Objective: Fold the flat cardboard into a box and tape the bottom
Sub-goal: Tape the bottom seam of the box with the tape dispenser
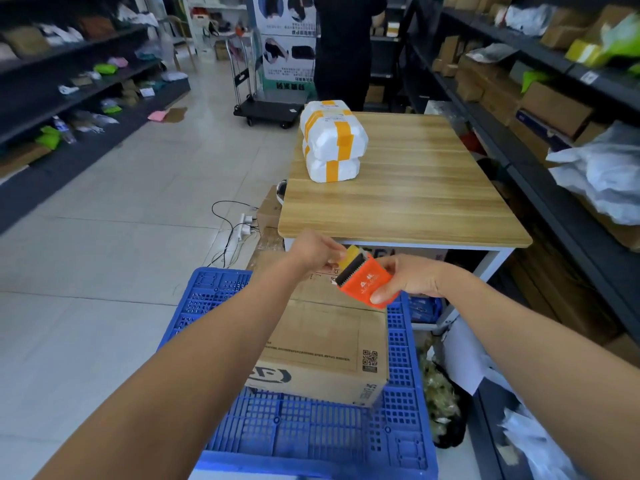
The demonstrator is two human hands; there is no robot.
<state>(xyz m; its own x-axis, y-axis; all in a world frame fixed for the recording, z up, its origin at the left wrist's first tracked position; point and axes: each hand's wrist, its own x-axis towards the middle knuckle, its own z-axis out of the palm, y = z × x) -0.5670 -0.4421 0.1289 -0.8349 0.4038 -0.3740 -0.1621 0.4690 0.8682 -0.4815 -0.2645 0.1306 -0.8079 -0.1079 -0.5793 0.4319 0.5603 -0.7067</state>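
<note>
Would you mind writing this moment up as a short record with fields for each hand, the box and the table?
right hand: grips the orange tape dispenser, held above the box
left hand: pinches the yellow tape end at the dispenser's toothed edge
cardboard box: folded into shape, resting on the blue crate
table: wooden top, stacked white parcels banded with yellow tape

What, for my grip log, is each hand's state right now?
Left hand: pinches the yellow tape end.
Right hand: grips the orange tape dispenser.
</note>
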